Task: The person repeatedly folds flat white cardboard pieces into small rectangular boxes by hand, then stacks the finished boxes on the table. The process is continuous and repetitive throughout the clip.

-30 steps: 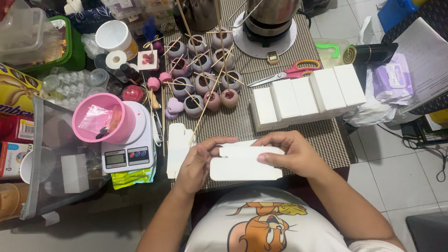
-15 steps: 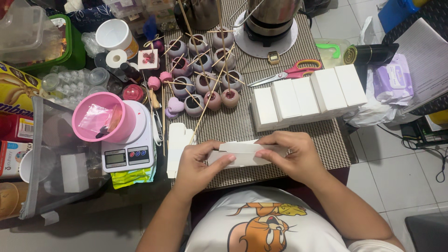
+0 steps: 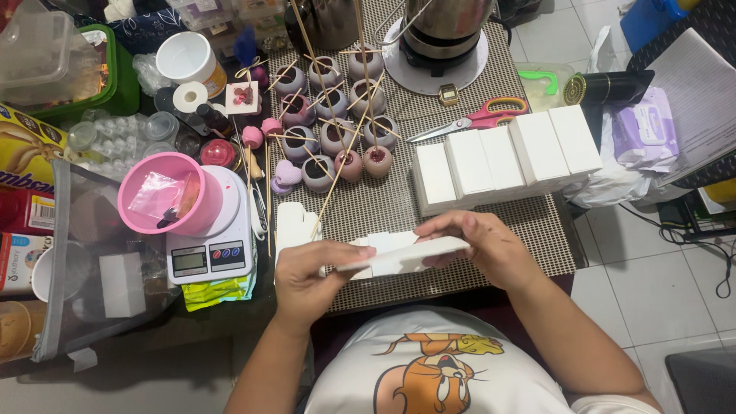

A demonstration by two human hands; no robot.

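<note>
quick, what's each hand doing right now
Left hand: closed on the left end of the flat white cardboard box blank.
Right hand: closed on the right end of the same blank, fingers curled over its top edge.

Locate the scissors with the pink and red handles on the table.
In the head view, the scissors lie right of centre, between the metal pot and the row of white boxes.
</note>
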